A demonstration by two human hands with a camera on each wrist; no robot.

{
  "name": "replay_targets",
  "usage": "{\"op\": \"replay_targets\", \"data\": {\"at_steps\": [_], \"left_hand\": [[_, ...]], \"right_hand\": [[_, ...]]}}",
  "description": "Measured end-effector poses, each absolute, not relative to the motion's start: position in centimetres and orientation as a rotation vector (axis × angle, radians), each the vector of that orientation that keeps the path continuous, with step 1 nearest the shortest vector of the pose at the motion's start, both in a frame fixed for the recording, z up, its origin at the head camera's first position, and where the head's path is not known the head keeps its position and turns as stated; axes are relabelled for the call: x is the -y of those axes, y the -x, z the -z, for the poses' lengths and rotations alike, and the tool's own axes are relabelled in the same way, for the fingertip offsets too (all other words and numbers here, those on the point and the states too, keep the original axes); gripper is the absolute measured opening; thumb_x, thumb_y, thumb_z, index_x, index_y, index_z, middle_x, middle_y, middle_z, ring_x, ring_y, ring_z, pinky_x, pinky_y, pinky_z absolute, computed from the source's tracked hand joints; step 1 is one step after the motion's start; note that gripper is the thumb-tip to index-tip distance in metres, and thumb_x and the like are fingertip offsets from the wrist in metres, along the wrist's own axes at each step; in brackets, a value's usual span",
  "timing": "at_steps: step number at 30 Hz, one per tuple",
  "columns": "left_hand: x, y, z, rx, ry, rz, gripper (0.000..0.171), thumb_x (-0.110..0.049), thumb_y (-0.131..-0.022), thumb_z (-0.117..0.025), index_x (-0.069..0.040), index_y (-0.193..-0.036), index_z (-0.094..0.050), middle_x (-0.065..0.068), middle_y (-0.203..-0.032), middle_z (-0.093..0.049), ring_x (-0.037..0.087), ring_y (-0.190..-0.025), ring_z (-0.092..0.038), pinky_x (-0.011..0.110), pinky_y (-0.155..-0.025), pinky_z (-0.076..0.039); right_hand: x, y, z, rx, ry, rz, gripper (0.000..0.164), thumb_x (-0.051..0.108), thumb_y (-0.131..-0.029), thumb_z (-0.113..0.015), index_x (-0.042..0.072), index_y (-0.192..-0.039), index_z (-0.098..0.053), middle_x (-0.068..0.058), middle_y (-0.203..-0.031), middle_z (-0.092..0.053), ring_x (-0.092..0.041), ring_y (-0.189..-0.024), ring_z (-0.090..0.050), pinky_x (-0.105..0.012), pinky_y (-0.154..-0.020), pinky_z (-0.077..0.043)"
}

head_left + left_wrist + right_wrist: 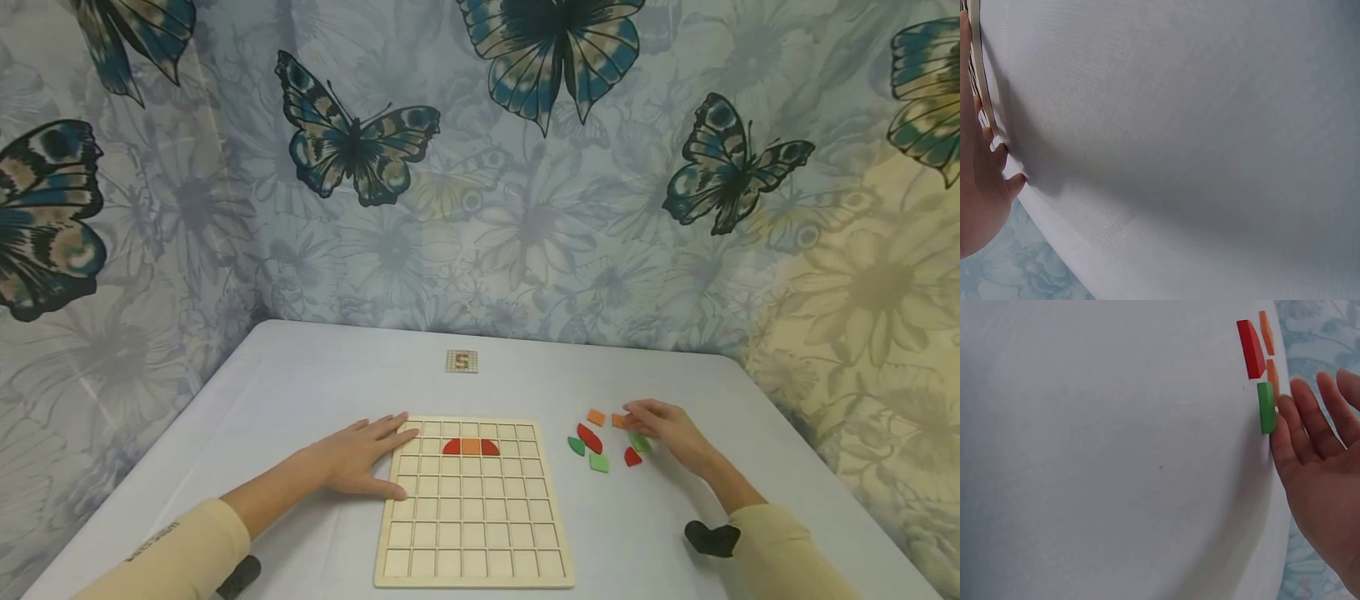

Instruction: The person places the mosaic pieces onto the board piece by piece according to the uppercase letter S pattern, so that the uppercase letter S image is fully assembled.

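Note:
A pale wooden grid board lies on the white table. In one of its upper rows, an orange square sits between two red rounded pieces. My left hand rests with spread fingers on the board's left edge; the left wrist view shows only part of that hand. To the board's right, my right hand reaches over loose pieces, fingertips right at an orange square. Beneath that hand lies a light green piece, partly covered. In the right wrist view the fingers are loosely extended beside a green piece.
Other loose pieces lie nearby: an orange square, a red leaf-shaped piece, a dark green piece, a light green square and a red piece. A small patterned card lies near the table's back edge.

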State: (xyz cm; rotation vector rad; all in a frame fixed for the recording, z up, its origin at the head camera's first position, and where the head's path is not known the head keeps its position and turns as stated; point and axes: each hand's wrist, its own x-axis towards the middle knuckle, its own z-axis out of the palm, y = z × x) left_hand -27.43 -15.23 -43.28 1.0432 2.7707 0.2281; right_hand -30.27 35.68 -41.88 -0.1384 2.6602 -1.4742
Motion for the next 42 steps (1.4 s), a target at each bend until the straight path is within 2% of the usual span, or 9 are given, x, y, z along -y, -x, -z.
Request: {"op": "replay_targets", "data": {"at_steps": [7,11,15,21,28,37,42], "left_hand": [[15.2,27.5,43.2,-2.758,-1.045,-0.251,0.096,-0.077,-0.080,-0.046,-0.017,-0.152,-0.027,0.010,-0.157,-0.017,0.031,-0.140,-0.021,0.054,-0.108,-0.021],[15.2,27.5,43.2,-2.752,-1.045,-0.258,0.096,-0.077,-0.080,-0.046,-0.017,-0.152,-0.027,0.010,-0.157,-0.016,0.031,-0.140,-0.021,0.054,-0.108,-0.021],[15.1,27.5,43.1,-2.750,-1.040,-0.264,0.096,-0.077,-0.080,-0.047,-0.017,-0.152,-0.026,0.011,-0.157,-0.016,0.031,-0.141,-0.020,0.054,-0.109,-0.020],[15.1,27.6,43.0,-2.753,-1.044,-0.251,0.097,-0.078,-0.080,-0.044,-0.017,-0.153,-0.026,0.010,-0.157,-0.015,0.032,-0.141,-0.019,0.053,-0.109,-0.020],[15.2,27.3,43.0,-2.744,-1.042,-0.281,0.096,-0.076,-0.081,-0.048,-0.015,-0.152,-0.027,0.011,-0.157,-0.017,0.032,-0.140,-0.021,0.054,-0.108,-0.021],[15.3,27.4,43.2,-2.760,-1.060,-0.277,0.094,-0.075,-0.082,-0.048,-0.016,-0.152,-0.026,0.012,-0.157,-0.017,0.034,-0.140,-0.022,0.056,-0.108,-0.021],[15.3,27.5,43.3,-2.748,-1.058,-0.283,0.095,-0.075,-0.081,-0.048,-0.016,-0.152,-0.026,0.012,-0.157,-0.016,0.033,-0.140,-0.021,0.055,-0.108,-0.021]], "right_hand": [[-36.3,29.8,42.4,-2.716,0.218,1.371,0.045,0.030,-0.097,-0.058,-0.005,-0.125,-0.055,-0.018,-0.120,-0.059,-0.029,-0.108,-0.055,-0.036,-0.090,-0.047],[-36.9,29.5,42.5,-2.714,0.309,1.342,0.036,0.016,-0.093,-0.064,-0.005,-0.121,-0.058,-0.017,-0.116,-0.062,-0.032,-0.108,-0.055,-0.026,-0.087,-0.046],[-37.2,29.0,42.4,-2.722,0.410,1.304,0.037,0.007,-0.088,-0.068,-0.007,-0.120,-0.058,-0.019,-0.114,-0.063,-0.034,-0.107,-0.057,-0.019,-0.083,-0.047],[-37.4,28.4,42.0,-2.746,0.455,1.247,0.037,0.007,-0.086,-0.071,-0.005,-0.119,-0.060,-0.018,-0.114,-0.062,-0.035,-0.107,-0.055,-0.018,-0.081,-0.047],[-37.4,28.9,42.1,-2.721,0.485,1.156,0.038,0.001,-0.083,-0.071,-0.005,-0.120,-0.060,-0.019,-0.117,-0.060,-0.033,-0.106,-0.054,-0.022,-0.083,-0.047],[-37.0,29.0,41.8,-2.762,0.362,1.088,0.040,0.001,-0.081,-0.072,0.000,-0.119,-0.062,-0.013,-0.108,-0.057,-0.029,-0.095,-0.050,-0.031,-0.076,-0.048],[-36.9,28.9,41.6,-2.800,0.236,1.053,0.034,0.008,-0.084,-0.071,-0.001,-0.116,-0.064,-0.015,-0.107,-0.058,-0.026,-0.089,-0.052,-0.032,-0.067,-0.049]]}}
